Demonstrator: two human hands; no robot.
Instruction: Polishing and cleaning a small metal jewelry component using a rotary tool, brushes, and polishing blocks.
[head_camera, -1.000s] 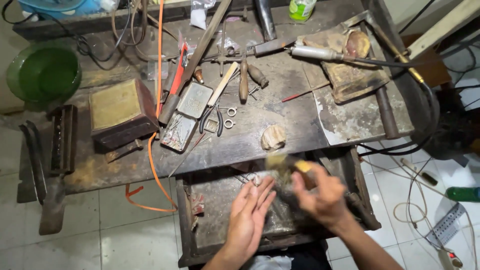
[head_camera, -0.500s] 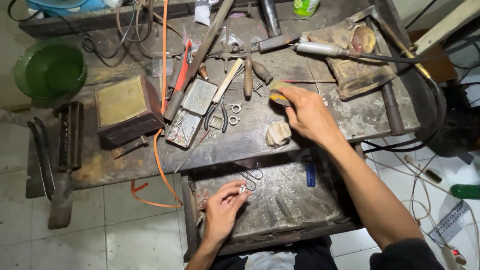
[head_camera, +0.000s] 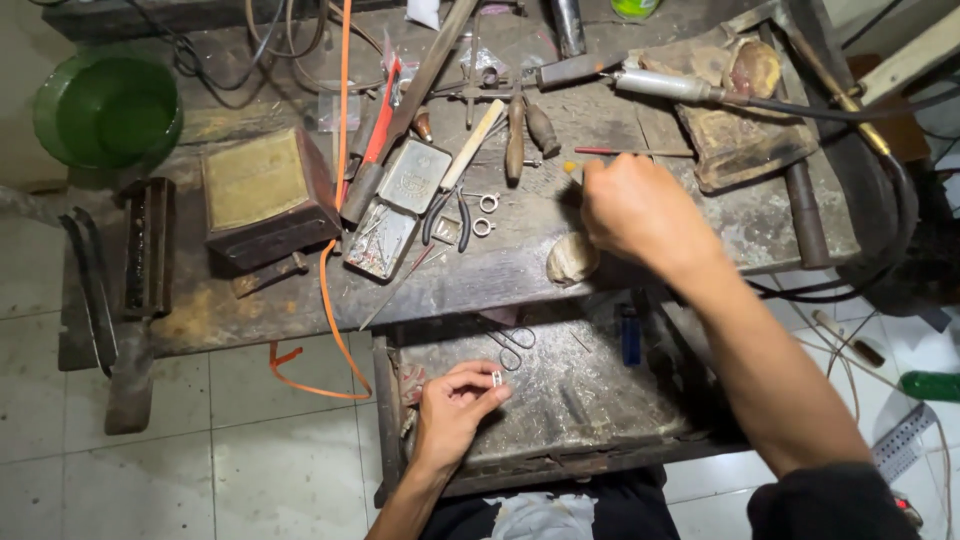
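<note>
On the pulled-out drawer (head_camera: 600, 400) near the person, the left hand (head_camera: 452, 405) rested with thumb and fingertips pinching a small silvery ring (head_camera: 496, 378), a thin wire loop (head_camera: 514, 343) lying just beyond it. Farther off, over the cluttered wooden workbench (head_camera: 640, 255), the right hand (head_camera: 635, 210) was curled shut around a small orange-tipped tool (head_camera: 569, 168), of which only the tip showed, just above a pale rounded lump (head_camera: 572, 258) at the bench's near edge. To the left lay an open metal tin (head_camera: 398, 205), a brown box (head_camera: 265, 195) and a green bowl (head_camera: 105, 110).
</note>
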